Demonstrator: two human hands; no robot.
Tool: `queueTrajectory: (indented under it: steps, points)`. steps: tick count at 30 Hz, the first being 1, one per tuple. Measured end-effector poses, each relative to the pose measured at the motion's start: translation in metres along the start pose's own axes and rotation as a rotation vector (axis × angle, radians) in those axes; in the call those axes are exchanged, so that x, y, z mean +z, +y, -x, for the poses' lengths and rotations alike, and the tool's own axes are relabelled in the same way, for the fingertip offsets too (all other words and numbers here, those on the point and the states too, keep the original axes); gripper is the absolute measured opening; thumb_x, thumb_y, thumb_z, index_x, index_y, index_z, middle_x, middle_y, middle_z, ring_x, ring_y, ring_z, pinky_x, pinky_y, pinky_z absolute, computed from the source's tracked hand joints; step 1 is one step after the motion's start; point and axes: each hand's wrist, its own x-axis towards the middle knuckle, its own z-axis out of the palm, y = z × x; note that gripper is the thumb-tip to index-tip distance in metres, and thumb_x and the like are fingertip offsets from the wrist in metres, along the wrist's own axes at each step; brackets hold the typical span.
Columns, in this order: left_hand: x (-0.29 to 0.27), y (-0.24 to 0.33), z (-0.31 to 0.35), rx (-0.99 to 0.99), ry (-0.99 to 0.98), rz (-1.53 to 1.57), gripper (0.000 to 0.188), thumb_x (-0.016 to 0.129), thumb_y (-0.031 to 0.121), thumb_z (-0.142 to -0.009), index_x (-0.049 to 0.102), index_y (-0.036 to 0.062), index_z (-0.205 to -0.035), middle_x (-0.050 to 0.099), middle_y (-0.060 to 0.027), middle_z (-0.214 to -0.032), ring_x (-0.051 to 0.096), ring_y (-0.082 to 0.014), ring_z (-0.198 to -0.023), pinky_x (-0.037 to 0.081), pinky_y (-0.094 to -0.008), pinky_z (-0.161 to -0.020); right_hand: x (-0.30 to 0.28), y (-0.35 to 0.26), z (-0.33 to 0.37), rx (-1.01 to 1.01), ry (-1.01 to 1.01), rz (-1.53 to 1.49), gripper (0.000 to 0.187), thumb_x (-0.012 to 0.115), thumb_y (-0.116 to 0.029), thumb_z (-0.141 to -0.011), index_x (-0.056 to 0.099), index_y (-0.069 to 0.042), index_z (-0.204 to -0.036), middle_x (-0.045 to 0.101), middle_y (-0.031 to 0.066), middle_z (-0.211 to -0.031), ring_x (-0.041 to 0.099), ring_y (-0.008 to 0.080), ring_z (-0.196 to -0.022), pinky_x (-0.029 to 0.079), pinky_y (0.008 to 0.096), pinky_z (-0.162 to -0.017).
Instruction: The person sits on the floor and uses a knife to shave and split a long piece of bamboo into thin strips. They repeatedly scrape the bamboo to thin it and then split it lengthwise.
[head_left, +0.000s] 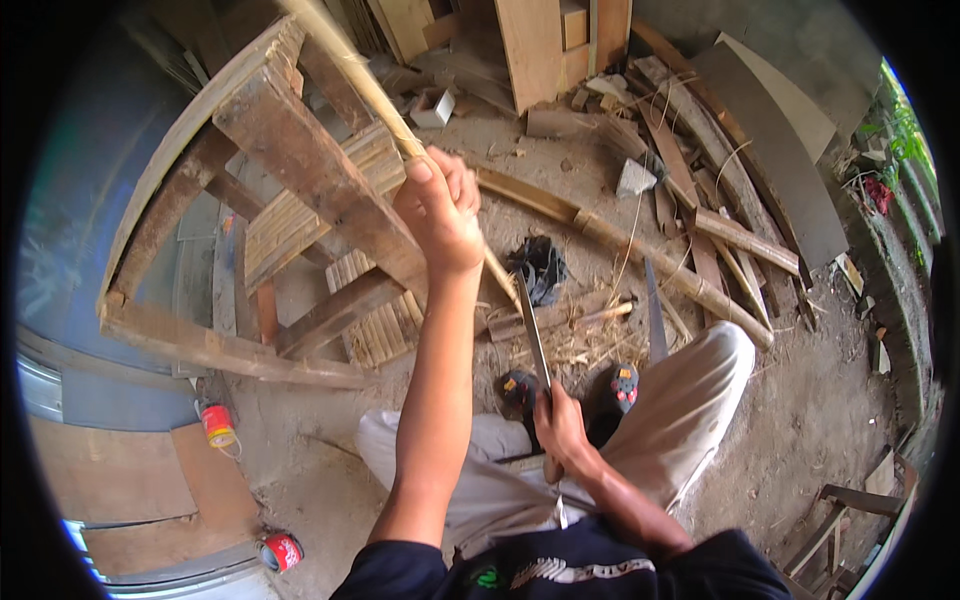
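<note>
A long pale bamboo strip (362, 82) slants from the top left down toward the ground before me. My left hand (440, 208) is closed around it, thumb on top. In my right hand (563, 428), fingers wrapped round the handle, is a long knife (533, 330) with its blade pointing up and away. The blade's far end lies close to the lower end of the strip; whether they touch I cannot tell. Between my shoes, wood shavings (575, 345) litter the ground. A grey metal blade (655, 315) stands by my right knee, its other end hidden.
A worn wooden frame (320, 170) with bamboo slats fills the left side. A thick bamboo pole (640, 240) crosses the ground ahead, near a black plastic bag (540, 268). Boards (700, 160) are heaped at the far right. Two red cans (218, 425) stand at lower left.
</note>
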Motion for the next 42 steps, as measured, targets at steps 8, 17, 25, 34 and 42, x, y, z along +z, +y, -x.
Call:
queueTrajectory:
  steps: [8,17,25,34,42]
  points:
    - [-0.004,-0.008,-0.005,0.029,0.007,-0.062,0.063,0.037,0.071,-0.094,0.031,0.0143,-0.066,0.025,0.0048,-0.053,0.021,-0.0069,-0.044,0.020,-0.0241,-0.043,-0.049,-0.073,-0.028,-0.486,0.260,-0.508,0.028,0.042,-0.005,-0.101,0.050,0.001,-0.127,0.051,0.0005,-0.059,0.048,0.0075,-0.049,0.039,0.0260,-0.046]
    - [-0.007,-0.009,-0.018,-0.008,-0.075,-0.037,0.064,0.033,0.071,-0.094,0.031,0.0144,-0.065,0.024,0.0051,-0.050,0.021,-0.0063,-0.042,0.019,-0.0229,-0.042,0.034,0.087,-0.017,-0.029,0.035,0.167,0.019,0.052,-0.014,-0.092,0.052,0.005,-0.092,0.060,0.0328,-0.077,0.060,0.0518,-0.080,0.047,0.0547,-0.065]
    - [-0.023,-0.007,-0.036,-0.187,-0.406,0.131,0.071,0.025,0.081,-0.089,0.028,0.0139,-0.064,0.020,0.0038,-0.052,0.020,-0.0106,-0.050,0.023,-0.0262,-0.050,0.034,0.104,-0.034,0.014,0.072,-0.018,0.022,0.050,-0.018,-0.098,0.052,0.004,-0.099,0.061,0.0326,-0.078,0.064,0.0472,-0.070,0.048,0.0528,-0.061]
    - [-0.016,-0.020,-0.052,-0.228,-0.320,-0.058,0.086,0.014,0.089,-0.079,0.040,0.0100,-0.062,0.027,0.0019,-0.045,0.029,-0.0117,-0.040,0.029,-0.0267,-0.043,0.040,0.107,-0.026,0.213,-0.089,-0.221,0.021,0.048,-0.018,-0.099,0.052,0.002,-0.098,0.063,0.0183,-0.072,0.065,0.0290,-0.055,0.051,0.0408,-0.049]
    - [-0.001,-0.029,-0.055,-0.233,-0.336,-0.153,0.087,0.014,0.090,-0.076,0.046,0.0111,-0.060,0.045,-0.0027,-0.046,0.046,-0.0132,-0.039,0.040,-0.0249,-0.039,0.044,0.116,-0.035,0.235,-0.081,-0.188,0.020,0.048,-0.019,-0.100,0.053,0.000,-0.099,0.062,0.0150,-0.072,0.064,0.0268,-0.058,0.051,0.0395,-0.048]
